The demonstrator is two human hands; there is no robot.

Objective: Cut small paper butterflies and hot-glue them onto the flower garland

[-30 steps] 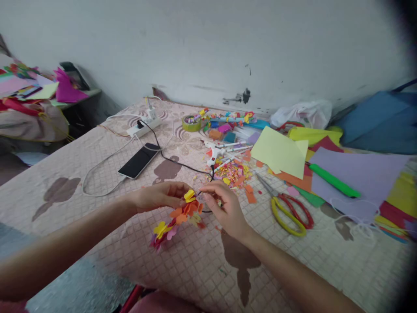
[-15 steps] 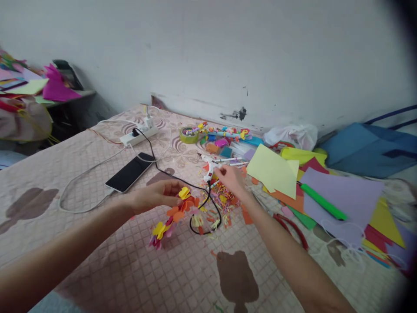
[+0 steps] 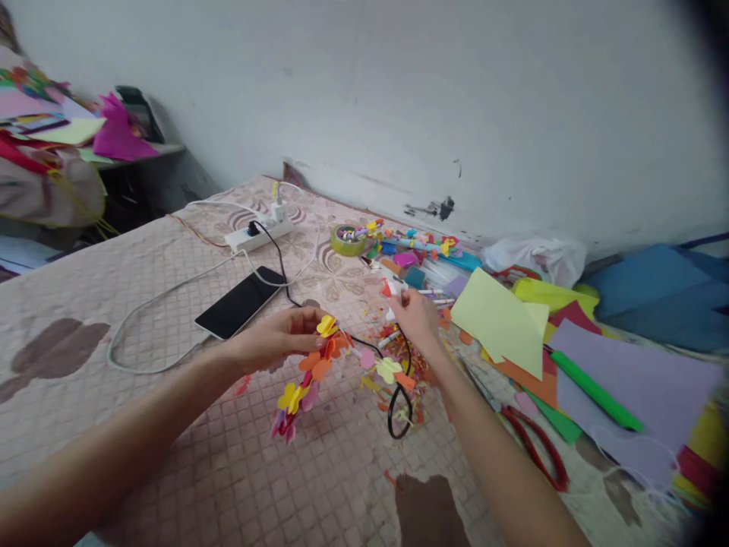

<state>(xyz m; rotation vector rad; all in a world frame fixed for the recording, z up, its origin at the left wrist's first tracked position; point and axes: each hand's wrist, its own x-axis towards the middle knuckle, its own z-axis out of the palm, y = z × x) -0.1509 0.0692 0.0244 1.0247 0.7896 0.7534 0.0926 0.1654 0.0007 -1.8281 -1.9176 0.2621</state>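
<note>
Pinched in the fingers of my left hand (image 3: 293, 332) is a strand of small paper flowers (image 3: 320, 363) in yellow, orange and pink, slanting down toward the tablecloth. My right hand (image 3: 418, 319) is wrapped round the white glue gun (image 3: 394, 287), whose nozzle points up and left. A black cord (image 3: 408, 351) hangs from the gun and loops over colourful paper shreds (image 3: 421, 380). Part of the gun's handle is hidden behind my fingers.
Left of my hands lie a black phone (image 3: 239, 302) and a white power strip (image 3: 259, 235). A tape roll (image 3: 348, 240) sits at the back. To the right are red-handled scissors (image 3: 535, 448), coloured paper sheets (image 3: 632, 387) and a green cutter (image 3: 595, 389).
My right hand has closed round the glue gun and lifted it, drawing its cord along. The flower strand stays in my left hand. The view has shifted slightly.
</note>
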